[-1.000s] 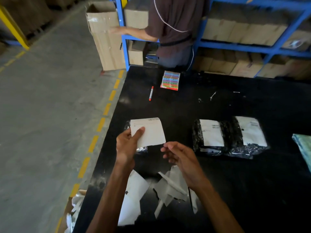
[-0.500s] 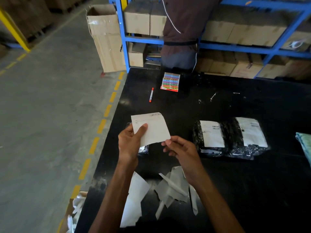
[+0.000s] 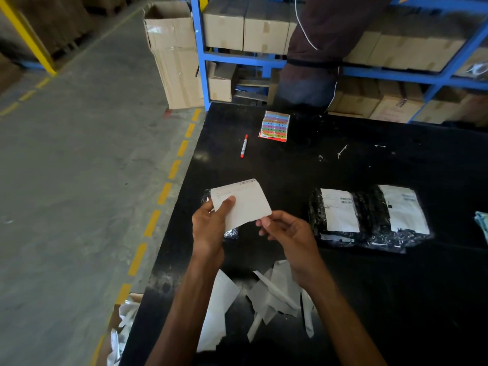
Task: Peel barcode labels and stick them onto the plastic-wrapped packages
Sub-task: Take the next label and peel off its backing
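Now working over a black table (image 3: 343, 299), broad and dark beneath both hands. Beyond the hands, blue shelving (image 3: 200, 48) stacked with cartons, and another person's torso (image 3: 324, 35) at the table's far edge, shifted rightward against a second ago. Off to the right of the right hand, two plastic-wrapped packages side by side, nearer one (image 3: 335, 215) and farther one (image 3: 398, 215), each already carrying a white barcode label on top. Held up between the hands, a white label sheet (image 3: 243, 204), raised a little and tipped more steeply than a second ago, printed edge uppermost. Below the wrists, toward the body, a litter of peeled backing scraps (image 3: 274, 294). Left hand (image 3: 208, 228) closed on the sheet's left edge, thumb across the front, fingers behind. Right hand (image 3: 287, 236) loosely curled, fingertips (image 3: 264, 223) now closed in on the sheet's lower right corner, where a second ago held just apart from it; firm pinch or mere touch cannot be told. Reads as the peel about to begin: corner found, label not yet lifted from its liner. Behind the sheet and the left hand, a third package (image 3: 231, 233), mostly hidden, only glints of wrap showing, seemingly unlabelled and the likely target. Farther ahead of the hands, a colourful sticker pack (image 3: 274, 126) and, smallest, a red-capped marker (image 3: 244, 146).
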A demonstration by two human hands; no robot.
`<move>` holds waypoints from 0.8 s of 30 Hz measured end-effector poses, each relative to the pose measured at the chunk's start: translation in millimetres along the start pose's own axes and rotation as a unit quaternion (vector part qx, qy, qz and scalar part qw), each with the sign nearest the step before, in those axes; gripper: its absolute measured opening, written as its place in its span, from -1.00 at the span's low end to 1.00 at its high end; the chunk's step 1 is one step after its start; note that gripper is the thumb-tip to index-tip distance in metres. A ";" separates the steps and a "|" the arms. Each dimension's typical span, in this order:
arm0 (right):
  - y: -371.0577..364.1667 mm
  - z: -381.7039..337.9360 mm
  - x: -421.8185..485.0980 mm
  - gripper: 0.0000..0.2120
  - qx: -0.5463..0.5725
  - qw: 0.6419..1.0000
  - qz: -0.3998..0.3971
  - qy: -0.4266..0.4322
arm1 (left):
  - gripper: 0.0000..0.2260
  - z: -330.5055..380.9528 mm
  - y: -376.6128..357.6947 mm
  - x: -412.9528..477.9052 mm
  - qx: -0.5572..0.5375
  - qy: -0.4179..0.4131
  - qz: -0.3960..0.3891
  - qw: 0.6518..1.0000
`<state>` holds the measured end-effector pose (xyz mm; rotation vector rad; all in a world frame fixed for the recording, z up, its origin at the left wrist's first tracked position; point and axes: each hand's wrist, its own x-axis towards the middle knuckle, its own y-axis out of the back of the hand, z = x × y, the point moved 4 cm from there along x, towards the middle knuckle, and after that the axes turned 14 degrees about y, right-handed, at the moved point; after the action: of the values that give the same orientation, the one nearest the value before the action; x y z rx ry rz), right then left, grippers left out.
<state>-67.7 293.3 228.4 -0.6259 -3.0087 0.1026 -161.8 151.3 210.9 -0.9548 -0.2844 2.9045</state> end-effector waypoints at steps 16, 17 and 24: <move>1.5 -4.1 6.7 -0.92 0.002 1.000 -0.009 0.025 | -0.73 -0.8 -8.7 -2.3 -0.017 0.002 0.017 1.000; 1.6 -4.3 6.6 -0.92 0.001 1.000 -0.010 0.026 | -0.73 -0.7 -9.1 -2.3 -0.016 0.001 0.018 1.000; 3.2 -3.4 6.7 -0.91 0.002 1.000 -0.006 0.027 | -0.75 -1.0 -11.7 -4.3 -0.007 -0.011 0.021 1.000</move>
<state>-72.2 299.1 231.9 -0.5990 -2.9595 0.0902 -157.6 162.3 214.9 -0.9440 -0.2908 2.9559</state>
